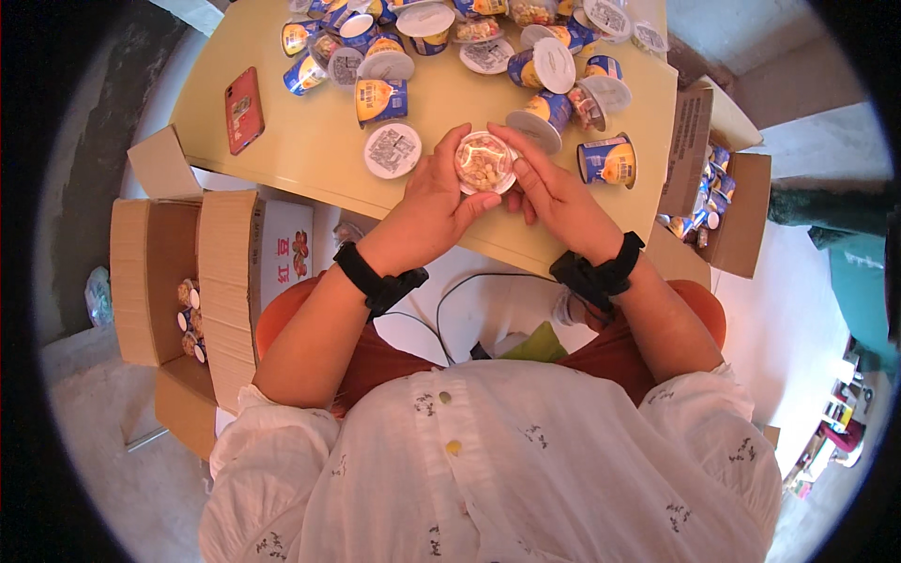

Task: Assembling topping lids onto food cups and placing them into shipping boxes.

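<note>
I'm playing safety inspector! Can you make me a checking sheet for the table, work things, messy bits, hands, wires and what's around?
Surface: yellow table, curved at its left side.
Job's things: clear-topped cup with small pieces inside; blue-and-yellow cups bunched mostly toward the far side.
Clutter: red phone lying on the left.
Hands: left hand and right hand together hold the clear-topped cup.
Cables: dark cable below the near edge.
Surroundings: left cardboard box and right cardboard box, both open, with cups inside.
</note>
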`<move>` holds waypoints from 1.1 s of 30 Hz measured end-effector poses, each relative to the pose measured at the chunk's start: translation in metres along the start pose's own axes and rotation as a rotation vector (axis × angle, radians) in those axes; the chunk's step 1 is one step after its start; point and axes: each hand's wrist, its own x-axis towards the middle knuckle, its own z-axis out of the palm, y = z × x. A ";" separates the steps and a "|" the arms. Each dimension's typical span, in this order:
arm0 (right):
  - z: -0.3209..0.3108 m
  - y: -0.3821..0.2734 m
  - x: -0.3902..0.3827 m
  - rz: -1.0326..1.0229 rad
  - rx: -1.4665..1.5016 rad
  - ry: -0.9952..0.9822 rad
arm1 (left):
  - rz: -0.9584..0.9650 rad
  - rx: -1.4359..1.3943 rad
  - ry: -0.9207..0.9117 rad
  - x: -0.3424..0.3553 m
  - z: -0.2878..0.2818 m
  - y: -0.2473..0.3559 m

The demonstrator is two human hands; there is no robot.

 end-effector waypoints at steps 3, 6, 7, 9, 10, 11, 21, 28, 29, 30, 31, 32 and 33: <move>-0.002 -0.001 0.000 0.053 0.025 -0.020 | -0.057 0.005 -0.066 0.002 -0.006 0.006; -0.005 -0.003 0.001 0.107 0.070 -0.041 | -0.072 0.015 -0.083 0.004 -0.005 0.005; -0.005 -0.003 0.001 0.131 0.087 -0.054 | -0.047 0.017 -0.056 0.004 -0.003 0.002; -0.005 -0.003 0.002 0.130 0.087 -0.062 | -0.027 0.031 -0.042 0.003 -0.002 -0.001; -0.005 -0.002 0.002 0.135 0.095 -0.070 | -0.013 0.044 -0.035 0.002 -0.002 -0.002; -0.004 0.000 0.002 0.125 0.086 -0.072 | -0.007 0.047 -0.024 0.002 -0.002 -0.003; 0.002 -0.009 -0.002 0.098 0.083 -0.020 | -0.020 -0.048 0.012 0.005 -0.005 0.009; 0.004 -0.001 -0.003 -0.031 0.008 0.072 | -0.072 -0.030 0.077 0.011 0.000 0.010; 0.003 -0.001 -0.004 -0.027 0.010 0.074 | -0.074 -0.031 0.073 0.012 -0.002 0.011; 0.001 -0.009 -0.005 -0.015 0.069 0.080 | -0.069 -0.130 0.072 0.014 -0.004 0.013; 0.000 -0.014 -0.006 -0.003 0.128 0.086 | -0.065 -0.230 0.072 0.015 -0.006 0.015; -0.001 -0.017 -0.006 0.001 0.130 0.090 | -0.066 -0.232 0.066 0.016 -0.009 0.019; -0.002 -0.019 -0.006 0.006 0.161 0.090 | -0.181 -0.567 0.039 0.016 -0.012 0.025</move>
